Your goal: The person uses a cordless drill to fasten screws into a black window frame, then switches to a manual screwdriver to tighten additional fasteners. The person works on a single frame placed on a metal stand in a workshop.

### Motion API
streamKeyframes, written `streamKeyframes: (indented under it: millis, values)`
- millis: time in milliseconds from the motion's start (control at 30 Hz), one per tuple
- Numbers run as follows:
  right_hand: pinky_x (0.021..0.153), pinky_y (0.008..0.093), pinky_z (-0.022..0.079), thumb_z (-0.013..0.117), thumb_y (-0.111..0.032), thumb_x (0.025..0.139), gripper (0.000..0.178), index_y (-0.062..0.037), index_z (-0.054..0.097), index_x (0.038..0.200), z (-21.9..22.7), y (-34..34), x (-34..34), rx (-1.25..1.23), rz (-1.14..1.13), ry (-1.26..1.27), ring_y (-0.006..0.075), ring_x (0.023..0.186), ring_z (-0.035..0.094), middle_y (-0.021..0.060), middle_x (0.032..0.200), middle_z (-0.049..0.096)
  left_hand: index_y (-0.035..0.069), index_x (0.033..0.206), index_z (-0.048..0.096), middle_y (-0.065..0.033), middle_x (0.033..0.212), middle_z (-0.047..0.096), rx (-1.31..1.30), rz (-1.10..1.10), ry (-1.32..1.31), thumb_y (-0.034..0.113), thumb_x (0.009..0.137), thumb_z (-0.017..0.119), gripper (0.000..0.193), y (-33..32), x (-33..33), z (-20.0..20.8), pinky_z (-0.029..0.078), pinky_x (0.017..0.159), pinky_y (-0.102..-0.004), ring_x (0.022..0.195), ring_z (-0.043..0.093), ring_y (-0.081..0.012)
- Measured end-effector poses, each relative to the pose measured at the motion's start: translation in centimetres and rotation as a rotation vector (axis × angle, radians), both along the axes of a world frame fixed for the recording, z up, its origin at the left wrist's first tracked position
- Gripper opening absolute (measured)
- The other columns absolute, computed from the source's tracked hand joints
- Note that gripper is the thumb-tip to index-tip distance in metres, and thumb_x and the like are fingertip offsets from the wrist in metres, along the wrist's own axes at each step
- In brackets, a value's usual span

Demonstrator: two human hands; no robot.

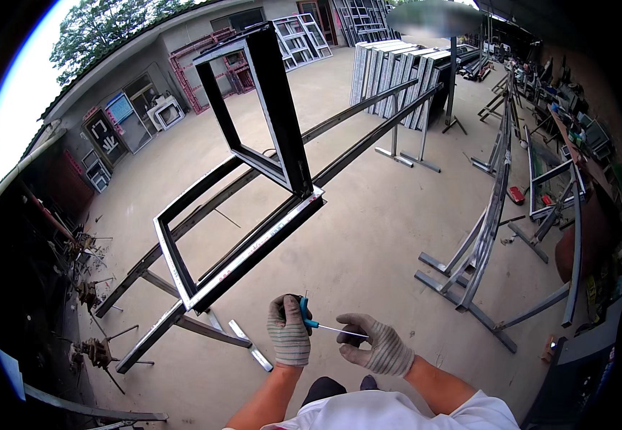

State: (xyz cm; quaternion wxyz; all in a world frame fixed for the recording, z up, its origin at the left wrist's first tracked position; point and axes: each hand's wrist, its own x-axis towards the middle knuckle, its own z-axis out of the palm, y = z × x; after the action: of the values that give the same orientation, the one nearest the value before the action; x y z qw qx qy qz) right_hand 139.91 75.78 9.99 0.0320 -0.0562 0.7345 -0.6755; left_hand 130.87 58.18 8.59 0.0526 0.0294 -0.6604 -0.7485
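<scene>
While both gloved hands are meeting low in the middle of the frame, the left hand (288,331) is wrapping its fingers tightly around the blue handle of a screwdriver (323,327), and the right hand (377,347) is pinching the far end of the thin metal shaft between fingertips and thumb, so the tool is lying almost level between the two fists, above the concrete floor (368,244). Judging from this pose, the tip is being checked or steadied, and doing that well probably means keeping the handle grip firm and the fingertip pinch light, with the point turned away from the palm. Just beyond the hands, towards centre left, a dark aluminium window frame (243,247) is lying flat across two long steel rails (368,136) on trestle legs, and a second black frame (268,100) is standing upright on its far corner, leaning slightly. To the right another rail stand (486,236) is running up the frame, with a smaller frame (551,190) propped behind it. In the upper middle, pale framed panels (397,72) are standing stacked on edge, and at upper left a low building (146,79) with leaning frames is closing the yard.
</scene>
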Motion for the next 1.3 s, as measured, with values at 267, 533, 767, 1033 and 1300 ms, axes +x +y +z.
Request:
streamKeyframes:
  millis: [267,533,767,1033,1300]
  values:
    - [0.086,0.0287,0.054,0.071,-0.009,0.095,0.028,-0.0046,0.069,0.122,0.3,-2.3,-18.8,-0.198,-0.189,0.362,0.0144,0.096,0.068,0.0082,0.107,0.072,0.005,0.104,0.060,-0.0008,0.080,0.060,0.122,0.005,0.153,0.035,0.104,0.061,0.031,3.9,-15.4,3.6,0.047,0.060,-0.0220,0.070,0.055,-0.0075]
    - [0.073,0.0323,0.056,0.067,-0.006,0.096,0.024,-0.0045,0.064,0.119,7.6,1.4,-36.1,0.155,-0.330,0.892,0.0254,0.082,0.068,0.0136,0.101,0.068,0.003,0.112,0.057,-0.0023,0.088,0.064,0.123,-0.227,0.348,0.034,0.105,0.058,0.031,6.6,-32.2,12.0,0.050,0.066,-0.0220,0.076,0.058,-0.0067]
    - [0.075,0.0244,0.055,0.058,-0.018,0.105,0.021,-0.0008,0.063,0.115,17.0,7.5,-47.6,0.017,-0.323,1.067,0.0118,0.086,0.065,0.0085,0.101,0.065,0.008,0.107,0.066,-0.0005,0.079,0.064,-0.173,-0.212,0.750,0.028,0.104,0.062,0.021,6.2,-43.9,24.0,0.043,0.057,-0.0209,0.065,0.053,-0.0047]
    - [0.074,0.0215,0.055,0.054,-0.029,0.107,0.026,-0.0082,0.064,0.117,29.1,14.9,-58.5,0.097,-0.161,1.349,0.0059,0.081,0.062,0.0014,0.092,0.066,0.006,0.111,0.074,-0.0047,0.098,0.075,-0.612,-0.135,1.145,0.028,0.097,0.071,0.027,7.2,-52.5,38.0,0.053,0.086,-0.0270,0.093,0.068,-0.0126]
    - [0.067,0.0242,0.050,0.063,-0.036,0.101,0.037,-0.0009,0.063,0.112,36.0,17.3,-62.4,-0.085,0.101,1.261,0.0095,0.074,0.060,0.0053,0.086,0.066,0.011,0.112,0.072,-0.0006,0.083,0.066,-1.100,0.011,1.324,0.045,0.098,0.066,0.038,8.7,-56.6,40.2,0.054,0.070,-0.0253,0.079,0.062,-0.0096]
